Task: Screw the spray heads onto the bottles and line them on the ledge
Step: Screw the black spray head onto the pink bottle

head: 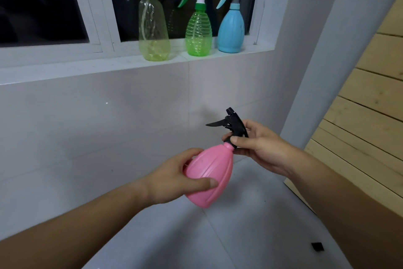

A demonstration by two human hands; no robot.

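My left hand (174, 178) grips the body of a pink ribbed bottle (210, 173), held tilted in mid-air below the window. A black spray head (234, 123) sits on its neck, and my right hand (259, 149) pinches the head's collar. On the white window ledge (87, 68) three bottles with spray heads on stand upright in a row: a tall pale yellow-green one (153, 29), a ribbed green one (198, 33) and a light blue one (231, 31).
A white tiled wall (87, 120) runs under the ledge and a grey tiled floor (196, 236) lies below. Wooden slats (366, 116) stand at the right. A small black object (317, 247) lies on the floor near them. The window panes are dark.
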